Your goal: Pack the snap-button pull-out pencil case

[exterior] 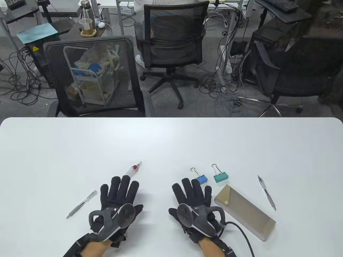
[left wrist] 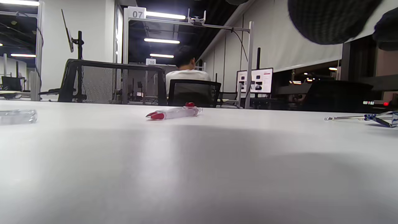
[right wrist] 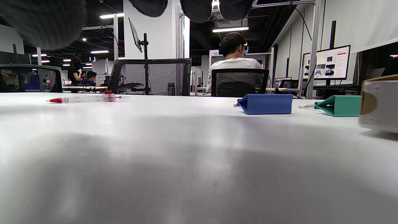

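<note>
The tan pencil case [exterior: 243, 211] with a snap button lies closed on the white table [exterior: 171, 144], right of my right hand [exterior: 191, 191]; its end shows in the right wrist view [right wrist: 379, 105]. Both hands rest flat, fingers spread, holding nothing. My left hand [exterior: 120, 190] lies just below a clear pen with red parts [exterior: 134, 169], also in the left wrist view [left wrist: 174, 113]. A blue binder clip [exterior: 201, 178] and a green binder clip [exterior: 220, 177] lie above the case. A silver pen [exterior: 81, 204] lies left of my left hand, a dark pen [exterior: 266, 192] right of the case.
A black cable [exterior: 242, 235] runs from my right hand's tracker off the bottom edge. Mesh office chairs [exterior: 93, 77] stand beyond the table's far edge. The clips also show in the right wrist view: blue [right wrist: 266, 104], green [right wrist: 340, 105].
</note>
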The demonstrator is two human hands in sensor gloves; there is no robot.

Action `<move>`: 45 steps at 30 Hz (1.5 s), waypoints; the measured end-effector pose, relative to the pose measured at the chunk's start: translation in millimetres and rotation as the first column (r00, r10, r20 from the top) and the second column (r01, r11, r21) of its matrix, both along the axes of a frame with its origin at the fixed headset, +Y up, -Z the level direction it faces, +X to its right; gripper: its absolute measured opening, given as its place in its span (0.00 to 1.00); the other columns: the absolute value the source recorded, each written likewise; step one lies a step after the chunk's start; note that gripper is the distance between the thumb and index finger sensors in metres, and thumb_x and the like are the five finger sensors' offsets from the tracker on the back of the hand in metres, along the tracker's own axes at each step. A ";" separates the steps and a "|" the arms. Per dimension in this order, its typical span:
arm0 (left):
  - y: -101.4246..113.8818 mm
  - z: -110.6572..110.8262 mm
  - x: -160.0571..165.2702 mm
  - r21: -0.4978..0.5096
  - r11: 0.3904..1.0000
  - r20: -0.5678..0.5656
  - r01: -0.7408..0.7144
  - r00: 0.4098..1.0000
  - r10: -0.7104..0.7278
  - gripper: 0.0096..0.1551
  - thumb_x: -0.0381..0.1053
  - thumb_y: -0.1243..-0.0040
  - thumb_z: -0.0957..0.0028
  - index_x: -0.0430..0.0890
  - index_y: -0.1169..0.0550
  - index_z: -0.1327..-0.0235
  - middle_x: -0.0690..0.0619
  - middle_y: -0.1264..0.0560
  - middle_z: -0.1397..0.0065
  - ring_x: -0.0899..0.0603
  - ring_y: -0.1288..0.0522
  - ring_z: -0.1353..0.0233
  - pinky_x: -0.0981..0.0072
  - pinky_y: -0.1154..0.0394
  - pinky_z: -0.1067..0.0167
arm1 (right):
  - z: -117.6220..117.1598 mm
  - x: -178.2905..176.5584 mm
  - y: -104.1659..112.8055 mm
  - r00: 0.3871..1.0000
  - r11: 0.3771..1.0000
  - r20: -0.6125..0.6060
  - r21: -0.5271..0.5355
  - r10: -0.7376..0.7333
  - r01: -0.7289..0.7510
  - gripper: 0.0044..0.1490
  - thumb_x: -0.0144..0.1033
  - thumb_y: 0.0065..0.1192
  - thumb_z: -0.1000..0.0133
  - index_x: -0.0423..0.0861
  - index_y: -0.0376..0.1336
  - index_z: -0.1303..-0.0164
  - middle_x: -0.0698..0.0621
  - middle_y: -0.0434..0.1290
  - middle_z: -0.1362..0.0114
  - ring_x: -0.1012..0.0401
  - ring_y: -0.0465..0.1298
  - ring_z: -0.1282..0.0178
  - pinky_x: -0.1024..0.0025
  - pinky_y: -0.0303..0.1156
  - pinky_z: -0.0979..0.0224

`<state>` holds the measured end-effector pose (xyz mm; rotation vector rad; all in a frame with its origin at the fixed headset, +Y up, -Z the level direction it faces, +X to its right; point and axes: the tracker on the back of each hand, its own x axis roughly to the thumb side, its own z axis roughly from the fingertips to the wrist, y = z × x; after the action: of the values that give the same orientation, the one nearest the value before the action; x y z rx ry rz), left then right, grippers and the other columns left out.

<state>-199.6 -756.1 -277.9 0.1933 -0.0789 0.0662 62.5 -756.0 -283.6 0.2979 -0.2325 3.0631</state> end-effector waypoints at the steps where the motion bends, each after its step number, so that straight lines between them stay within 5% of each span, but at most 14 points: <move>1: 0.7 0.6 -1.6 0.000 1.000 -0.007 0.001 1.000 -0.001 0.54 0.73 0.42 0.63 0.70 0.49 0.22 0.64 0.57 0.12 0.44 0.59 0.08 0.35 0.60 0.16 | 0.0 0.0 -0.3 1.000 1.000 -0.001 -0.002 -0.001 0.001 0.54 0.74 0.53 0.56 0.69 0.40 0.20 0.57 0.43 0.09 0.49 0.46 0.11 0.33 0.42 0.19; 29: 10.9 9.1 -9.8 0.031 0.999 -0.008 -0.032 0.999 0.032 0.53 0.73 0.41 0.63 0.70 0.48 0.22 0.64 0.56 0.11 0.44 0.59 0.08 0.34 0.60 0.16 | 1.2 -0.8 5.2 1.000 0.999 -0.003 -0.033 -0.006 0.006 0.54 0.74 0.54 0.56 0.68 0.41 0.20 0.56 0.45 0.09 0.49 0.48 0.12 0.33 0.43 0.19; 37: 12.3 7.8 -12.4 0.021 0.999 -0.013 -0.042 0.999 0.042 0.53 0.73 0.41 0.63 0.70 0.48 0.22 0.64 0.56 0.11 0.44 0.59 0.08 0.34 0.60 0.16 | -1.2 59.5 27.5 0.982 0.989 0.168 -0.132 0.084 -0.062 0.57 0.73 0.58 0.57 0.67 0.41 0.19 0.54 0.44 0.09 0.47 0.47 0.12 0.32 0.43 0.20; 45: 12.6 6.7 -12.9 -0.001 0.999 -0.014 -0.042 0.999 0.042 0.53 0.73 0.42 0.63 0.70 0.48 0.22 0.64 0.56 0.11 0.43 0.59 0.08 0.34 0.60 0.16 | -9.7 145.5 18.2 0.904 0.942 0.396 -0.335 0.163 -0.024 0.63 0.71 0.66 0.61 0.62 0.42 0.19 0.49 0.47 0.10 0.45 0.53 0.13 0.33 0.48 0.19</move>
<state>-212.5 -743.5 -271.2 0.1942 -0.0605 0.1066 208.0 -737.8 -293.3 -0.3839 0.2813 3.1499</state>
